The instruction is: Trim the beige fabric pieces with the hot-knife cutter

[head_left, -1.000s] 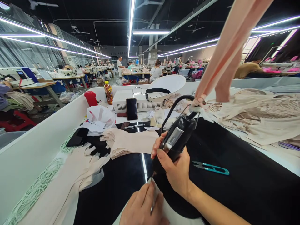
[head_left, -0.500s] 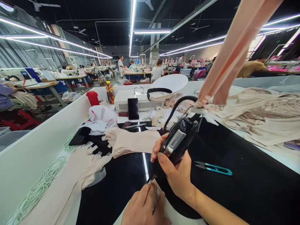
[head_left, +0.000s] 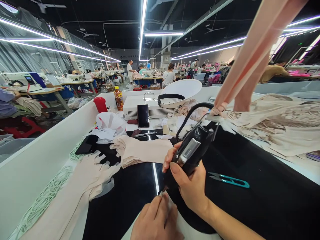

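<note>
My right hand (head_left: 192,190) is wrapped round a black corded power tool (head_left: 193,146) with a silver plate on its side. The tool slants down to the left, and a pink fabric strip (head_left: 246,60) tied at its upper end runs up out of view. Close below the tool's tip, my left hand (head_left: 157,220) is closed, fingers pinching the edge of a pale fabric piece (head_left: 172,201). The exact contact between tip and cloth is hidden by my fingers. Teal thread snips (head_left: 230,180) lie right of my right hand.
Stacked beige fabric pieces (head_left: 147,151) lie ahead, with more cut pieces (head_left: 65,200) at left beside green cord (head_left: 47,196). A phone (head_left: 143,116) leans against a white box (head_left: 130,108). Beige cloth (head_left: 287,123) is heaped at right. A white wall (head_left: 50,140) edges the table.
The view has shifted slightly. Both hands keep nearly the same position, the tool still in my right hand and the pale fabric in my left.
</note>
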Demonstrator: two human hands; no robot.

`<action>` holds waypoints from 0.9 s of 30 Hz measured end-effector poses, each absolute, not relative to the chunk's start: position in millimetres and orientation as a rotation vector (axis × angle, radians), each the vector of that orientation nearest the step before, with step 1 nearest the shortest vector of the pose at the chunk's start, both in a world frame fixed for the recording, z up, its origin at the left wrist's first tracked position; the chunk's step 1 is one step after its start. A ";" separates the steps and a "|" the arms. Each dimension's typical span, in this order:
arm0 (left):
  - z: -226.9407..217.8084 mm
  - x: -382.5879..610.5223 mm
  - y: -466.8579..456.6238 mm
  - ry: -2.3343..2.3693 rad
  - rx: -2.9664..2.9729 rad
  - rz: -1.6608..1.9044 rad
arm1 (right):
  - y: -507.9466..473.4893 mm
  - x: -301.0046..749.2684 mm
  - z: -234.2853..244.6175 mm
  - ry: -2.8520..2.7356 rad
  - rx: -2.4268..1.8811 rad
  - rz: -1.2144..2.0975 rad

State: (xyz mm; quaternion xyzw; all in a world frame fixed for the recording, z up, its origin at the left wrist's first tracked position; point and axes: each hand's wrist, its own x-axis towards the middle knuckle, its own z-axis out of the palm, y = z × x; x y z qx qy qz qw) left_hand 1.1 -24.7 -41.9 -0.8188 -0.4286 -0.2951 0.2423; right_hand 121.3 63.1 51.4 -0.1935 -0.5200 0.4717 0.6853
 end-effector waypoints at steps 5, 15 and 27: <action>-42.4 1.0 -24.7 -1.178 -2.240 -0.792 | 63.0 120.1 51.7 -1.175 -0.478 1.039; -31.0 -14.4 -19.4 -1.121 -2.379 -0.667 | 64.8 136.5 71.1 -1.208 -0.538 1.024; 5.0 -34.2 -26.1 -0.953 -2.462 -0.630 | 29.4 191.9 67.5 -1.211 -0.643 0.943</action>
